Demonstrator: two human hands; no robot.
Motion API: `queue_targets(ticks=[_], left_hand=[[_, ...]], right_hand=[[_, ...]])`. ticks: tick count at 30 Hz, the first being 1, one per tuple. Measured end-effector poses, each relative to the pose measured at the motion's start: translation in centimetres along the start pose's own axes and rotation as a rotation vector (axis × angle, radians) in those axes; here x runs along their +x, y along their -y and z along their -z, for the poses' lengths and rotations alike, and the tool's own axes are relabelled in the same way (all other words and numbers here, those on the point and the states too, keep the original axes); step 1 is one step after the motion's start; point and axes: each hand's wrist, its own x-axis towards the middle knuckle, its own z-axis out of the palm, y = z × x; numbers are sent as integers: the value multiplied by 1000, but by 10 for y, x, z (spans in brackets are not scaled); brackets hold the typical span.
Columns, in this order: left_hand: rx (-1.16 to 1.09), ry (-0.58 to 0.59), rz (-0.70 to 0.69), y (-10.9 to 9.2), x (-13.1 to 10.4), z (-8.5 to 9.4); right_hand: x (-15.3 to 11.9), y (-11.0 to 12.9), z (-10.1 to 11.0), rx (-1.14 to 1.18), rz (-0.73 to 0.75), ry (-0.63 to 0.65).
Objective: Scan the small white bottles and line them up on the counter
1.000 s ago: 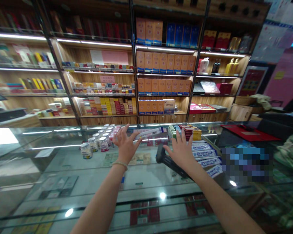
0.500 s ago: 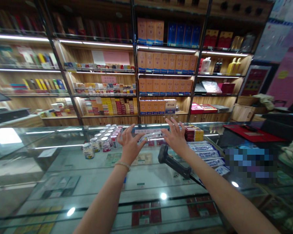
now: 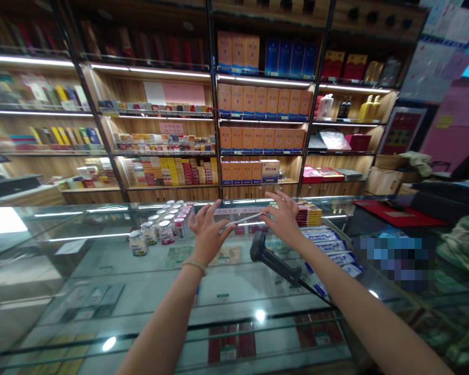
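Between my two hands is a slim, whitish, clear-looking plastic packet (image 3: 244,220), held up above the glass counter and seen almost edge-on. My left hand (image 3: 209,229) pinches its left end between thumb and fingers, the other fingers raised. At the right end, my right hand (image 3: 284,217) pinches it the same way. Below the right hand a black barcode scanner (image 3: 276,262) lies on the glass, its cable running off under my right forearm. What the packet contains is too small to make out.
Several small jars (image 3: 138,244) stand in rows left of my hands. To the right lie blue-and-white packets (image 3: 323,235) beside stacked red-and-yellow boxes (image 3: 310,215). A red mat (image 3: 398,213) lies farther right. Stocked shelves line the wall behind the glass counter (image 3: 140,291).
The packet has tipped from showing its flat, shiny face to nearly edge-on. Both hands still pinch its ends. The view has shifted slightly.
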Motion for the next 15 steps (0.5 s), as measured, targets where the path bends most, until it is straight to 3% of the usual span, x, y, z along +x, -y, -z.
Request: queue_targets(ticks=[4,8,11,15], left_hand=[[-34,49,-34,1,-1,-5],[-15,95,-18,0,1,-6],[-4,65,-5,-1,8,4],[75,36,-82,0,18,28]], right_hand=[[0,-12,-6,153,-129,62],[1,-20,-4,213,-167,109],[9,-23,5,230,-166,144],[25,-26,18,238,-152,191]])
